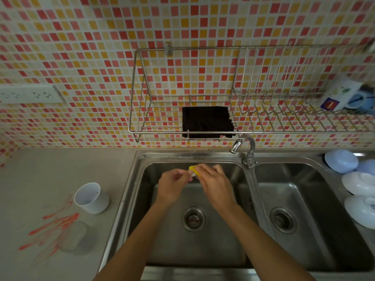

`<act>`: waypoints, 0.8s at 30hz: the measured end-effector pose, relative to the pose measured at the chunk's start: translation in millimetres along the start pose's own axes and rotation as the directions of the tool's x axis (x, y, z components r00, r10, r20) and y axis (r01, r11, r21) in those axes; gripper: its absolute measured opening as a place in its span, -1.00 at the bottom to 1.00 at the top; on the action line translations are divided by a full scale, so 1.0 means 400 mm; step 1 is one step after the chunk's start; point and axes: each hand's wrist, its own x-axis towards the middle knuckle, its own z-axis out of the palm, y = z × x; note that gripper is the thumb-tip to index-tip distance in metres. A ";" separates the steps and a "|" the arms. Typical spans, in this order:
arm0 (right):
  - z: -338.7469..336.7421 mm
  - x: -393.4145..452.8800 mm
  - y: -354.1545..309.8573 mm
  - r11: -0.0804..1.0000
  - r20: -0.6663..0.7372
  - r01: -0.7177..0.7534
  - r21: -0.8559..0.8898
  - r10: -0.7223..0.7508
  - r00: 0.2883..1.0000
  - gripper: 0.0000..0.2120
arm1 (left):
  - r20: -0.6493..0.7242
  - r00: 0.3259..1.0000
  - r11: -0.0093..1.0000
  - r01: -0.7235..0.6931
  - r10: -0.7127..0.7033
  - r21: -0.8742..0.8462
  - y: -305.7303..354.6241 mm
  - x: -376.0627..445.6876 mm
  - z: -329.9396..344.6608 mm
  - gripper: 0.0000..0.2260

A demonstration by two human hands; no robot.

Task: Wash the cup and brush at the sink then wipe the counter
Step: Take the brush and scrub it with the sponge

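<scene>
Wire rack [162, 126] on mosaic-tiled wall [81, 47]; black cloth [207, 121] draped in it. Printed box [338, 94] at rack's right end. Power strip [30, 94] on wall, left. Pale bowls [357, 183] upturned right of double basin.

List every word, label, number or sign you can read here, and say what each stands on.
No text can be read.
White box on the wire rack: printed pictures and a red round sign on blue, any lettering too blurred to read.
Sink divider: a small dark mark, too small to read.
White cup, wall socket, bowls: no lettering shows.
</scene>
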 end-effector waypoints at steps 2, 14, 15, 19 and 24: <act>0.006 -0.002 0.008 1.000 0.028 0.010 -0.022 -0.009 1.000 -0.85 | 0.024 0.993 0.984 -0.116 0.114 0.137 0.002 -0.008 -0.010 -0.91; -0.007 -0.040 -0.059 0.966 0.055 -0.196 0.168 0.189 0.980 -0.57 | -0.045 0.964 0.931 -0.242 0.263 0.272 0.017 -0.008 0.000 -0.89; -0.005 -0.047 -0.062 0.969 0.062 -0.167 0.183 0.158 0.985 -0.57 | -0.050 0.967 0.941 -0.228 0.248 0.251 0.014 -0.009 -0.001 -0.89; -0.017 -0.041 -0.010 0.906 0.027 -0.358 0.225 0.361 0.932 -0.58 | -0.102 0.978 0.970 -0.159 0.179 0.183 0.006 -0.017 0.005 -0.86; -0.016 -0.050 -0.056 0.972 0.032 -0.154 0.178 0.150 0.988 -0.53 | -0.082 0.990 0.992 -0.115 0.118 0.045 0.006 -0.016 0.022 -0.88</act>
